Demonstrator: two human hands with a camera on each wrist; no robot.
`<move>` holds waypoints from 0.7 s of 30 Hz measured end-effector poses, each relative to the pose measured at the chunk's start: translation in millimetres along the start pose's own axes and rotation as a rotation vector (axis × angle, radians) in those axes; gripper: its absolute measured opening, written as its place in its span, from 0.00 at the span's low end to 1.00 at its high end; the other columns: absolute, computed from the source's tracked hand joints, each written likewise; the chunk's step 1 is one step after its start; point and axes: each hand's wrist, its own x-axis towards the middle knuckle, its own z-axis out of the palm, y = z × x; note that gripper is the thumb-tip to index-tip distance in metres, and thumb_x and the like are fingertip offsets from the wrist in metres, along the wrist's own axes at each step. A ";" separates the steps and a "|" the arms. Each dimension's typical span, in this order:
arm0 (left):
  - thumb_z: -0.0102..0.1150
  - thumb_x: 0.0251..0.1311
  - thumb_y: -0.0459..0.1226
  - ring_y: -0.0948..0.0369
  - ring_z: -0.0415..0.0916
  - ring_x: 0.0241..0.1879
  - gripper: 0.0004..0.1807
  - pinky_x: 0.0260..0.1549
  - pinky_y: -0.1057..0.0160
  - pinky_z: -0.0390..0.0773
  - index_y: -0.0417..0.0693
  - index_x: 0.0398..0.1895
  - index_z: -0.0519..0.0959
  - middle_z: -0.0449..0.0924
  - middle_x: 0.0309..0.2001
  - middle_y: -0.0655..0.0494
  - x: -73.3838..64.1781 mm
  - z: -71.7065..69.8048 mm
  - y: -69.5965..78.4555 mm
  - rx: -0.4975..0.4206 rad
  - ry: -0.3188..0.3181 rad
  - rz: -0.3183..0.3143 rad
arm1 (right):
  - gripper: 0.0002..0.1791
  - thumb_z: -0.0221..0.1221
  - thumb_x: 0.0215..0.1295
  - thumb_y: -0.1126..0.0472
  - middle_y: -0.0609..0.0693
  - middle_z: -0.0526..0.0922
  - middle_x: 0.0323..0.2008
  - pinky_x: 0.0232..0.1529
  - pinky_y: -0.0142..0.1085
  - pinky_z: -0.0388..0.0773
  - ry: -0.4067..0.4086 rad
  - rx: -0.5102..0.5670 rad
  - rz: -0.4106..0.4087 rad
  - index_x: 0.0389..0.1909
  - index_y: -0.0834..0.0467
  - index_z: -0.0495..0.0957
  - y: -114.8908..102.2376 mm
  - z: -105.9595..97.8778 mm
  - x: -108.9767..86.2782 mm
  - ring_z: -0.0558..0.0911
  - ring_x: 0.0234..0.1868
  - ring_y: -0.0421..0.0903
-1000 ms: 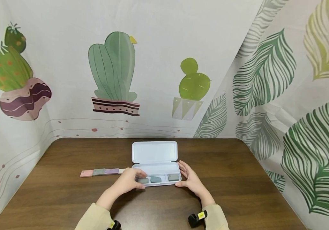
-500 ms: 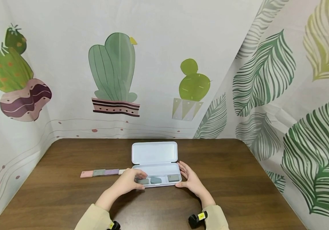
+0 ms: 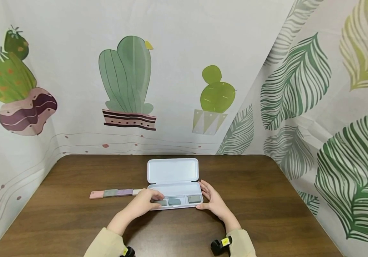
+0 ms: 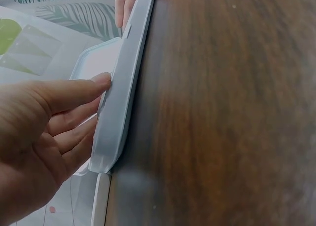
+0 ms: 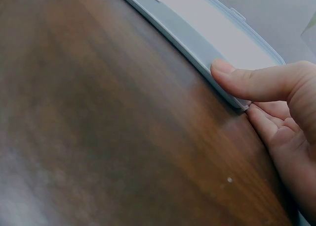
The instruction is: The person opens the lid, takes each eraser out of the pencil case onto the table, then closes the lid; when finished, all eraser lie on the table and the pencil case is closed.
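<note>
A pale blue pencil case (image 3: 175,188) lies on the brown table with its lid (image 3: 172,171) raised at the back. Small grey-green and teal blocks sit in its front compartments: a left block (image 3: 162,202) partly hidden by my left hand, a middle block (image 3: 174,201) and a right block (image 3: 194,198). My left hand (image 3: 142,202) holds the case's left end, thumb tip at the front rim and fingers reaching over the end. With thumb at the front corner and fingers along the side, my right hand (image 3: 214,202) grips the right end, also seen in the right wrist view.
Left of the case runs a row of flat blocks: pink (image 3: 96,194), green (image 3: 110,193), purple (image 3: 125,192) and white (image 3: 136,192). The white one's end is behind my left hand. A patterned cloth backdrop (image 3: 177,71) stands along the table's far edge.
My left thumb has shifted slightly up and left, from the front wall to the rim. The right hand, the case and the row of blocks have stayed put.
</note>
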 end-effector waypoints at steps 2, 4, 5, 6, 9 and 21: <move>0.67 0.56 0.32 0.53 0.84 0.42 0.11 0.42 0.63 0.81 0.37 0.42 0.84 0.87 0.41 0.49 0.1 0.3 0.1 0.009 0.004 0.003 | 0.55 0.70 0.48 0.74 0.68 0.55 0.73 0.71 0.46 0.58 0.000 0.000 -0.002 0.73 0.70 0.46 0.0 0.0 -0.1 0.56 0.74 0.63; 0.66 0.58 0.34 0.53 0.84 0.43 0.11 0.42 0.63 0.81 0.37 0.42 0.84 0.87 0.41 0.50 0.2 0.3 0.7 0.025 0.011 0.008 | 0.55 0.70 0.48 0.74 0.68 0.55 0.73 0.71 0.46 0.58 0.001 -0.001 -0.002 0.73 0.70 0.46 -0.1 0.0 -0.1 0.57 0.74 0.63; 0.65 0.58 0.34 0.53 0.84 0.43 0.10 0.42 0.63 0.81 0.37 0.42 0.85 0.87 0.41 0.50 0.2 0.4 1.0 0.035 0.015 0.013 | 0.55 0.70 0.48 0.74 0.69 0.55 0.73 0.71 0.46 0.58 0.001 -0.001 -0.002 0.73 0.71 0.46 -0.2 0.1 -0.1 0.57 0.74 0.63; 0.65 0.59 0.34 0.54 0.84 0.43 0.10 0.42 0.63 0.81 0.38 0.41 0.85 0.87 0.40 0.50 0.2 0.4 1.2 0.047 0.020 0.021 | 0.55 0.70 0.48 0.74 0.69 0.55 0.73 0.71 0.47 0.58 0.002 -0.001 -0.002 0.73 0.71 0.46 -0.3 0.0 -0.1 0.57 0.74 0.63; 0.64 0.59 0.34 0.54 0.84 0.43 0.09 0.43 0.62 0.81 0.38 0.40 0.86 0.88 0.39 0.51 0.0 0.2 2.3 0.086 0.036 0.039 | 0.55 0.70 0.48 0.74 0.68 0.55 0.73 0.71 0.46 0.58 0.002 0.001 -0.002 0.73 0.70 0.46 -0.3 0.0 0.2 0.57 0.74 0.63; 0.66 0.57 0.33 0.55 0.85 0.42 0.09 0.43 0.60 0.81 0.39 0.39 0.86 0.88 0.38 0.51 1.1 3.2 0.2 0.115 0.033 0.032 | 0.55 0.70 0.48 0.74 0.68 0.55 0.73 0.71 0.48 0.57 0.000 0.002 -0.003 0.74 0.70 0.46 0.4 -0.2 0.3 0.56 0.74 0.63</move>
